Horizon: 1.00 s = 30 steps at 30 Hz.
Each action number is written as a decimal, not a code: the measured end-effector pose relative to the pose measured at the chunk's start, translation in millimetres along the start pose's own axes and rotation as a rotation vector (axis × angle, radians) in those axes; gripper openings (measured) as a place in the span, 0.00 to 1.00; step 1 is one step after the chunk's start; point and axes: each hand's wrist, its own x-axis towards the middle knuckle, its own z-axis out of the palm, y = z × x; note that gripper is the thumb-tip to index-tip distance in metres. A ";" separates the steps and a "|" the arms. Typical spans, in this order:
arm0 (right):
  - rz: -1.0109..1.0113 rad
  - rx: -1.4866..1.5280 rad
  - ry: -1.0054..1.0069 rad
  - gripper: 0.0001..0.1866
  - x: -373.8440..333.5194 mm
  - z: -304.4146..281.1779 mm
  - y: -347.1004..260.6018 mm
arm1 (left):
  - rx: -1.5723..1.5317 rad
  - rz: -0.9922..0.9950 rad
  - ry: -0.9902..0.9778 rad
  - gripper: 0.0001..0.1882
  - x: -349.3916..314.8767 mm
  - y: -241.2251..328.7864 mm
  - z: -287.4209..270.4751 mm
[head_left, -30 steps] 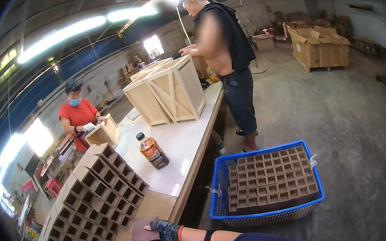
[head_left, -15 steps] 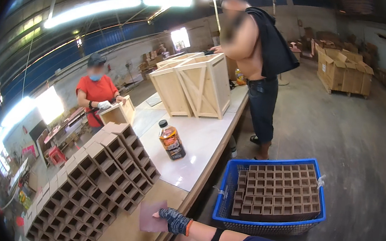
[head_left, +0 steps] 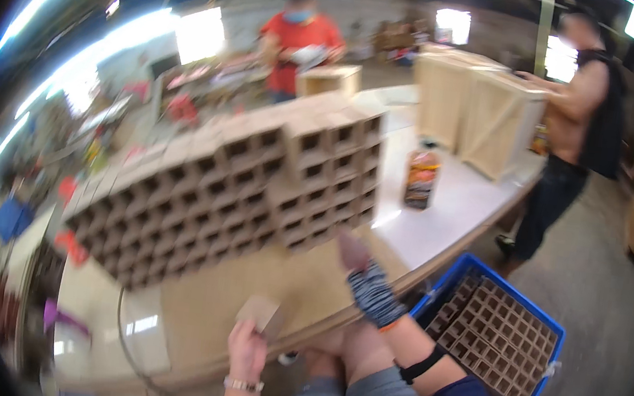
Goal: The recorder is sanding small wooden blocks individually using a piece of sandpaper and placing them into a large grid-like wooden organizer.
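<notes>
My left hand [head_left: 247,349], bare with a band at the wrist, is closed on a small brown square box-like piece [head_left: 261,314] above the near edge of the table. My right hand [head_left: 376,294], in a grey knitted glove with an orange cuff, pinches a mauve-brown sheet [head_left: 353,251], perhaps sandpaper; blur hides its detail. That sheet is close to the lower right corner of a large stack of open-ended brown square boxes [head_left: 206,196]. The stack stands on the table [head_left: 213,300] in front of both hands, its openings facing me.
A blue basket [head_left: 562,339] of similar boxes stands at the right. Beyond the stack are a bottle with a dark cap [head_left: 421,177] and pale wooden crates [head_left: 503,130]. One co-worker in red [head_left: 304,46] handles a wooden box; another person [head_left: 582,104] stands by the crates.
The view has swung left. My left hand has come into view with the brown piece. My right hand still holds the mauve sheet, now closer to the stack and seen more narrowly.
</notes>
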 end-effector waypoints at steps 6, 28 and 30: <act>-0.638 -0.237 -0.253 0.24 -19.4 42.6 -37.2 | -0.211 -0.023 -0.046 0.05 -7.1 1.0 -1.5; -0.726 -0.841 -0.428 0.18 -21.2 69.6 12.0 | -0.275 -0.165 0.172 0.08 -13.7 -7.8 16.9; -0.799 -0.781 -0.510 0.19 -37.8 74.8 -5.3 | -0.247 -0.191 0.164 0.07 -11.6 -11.6 12.4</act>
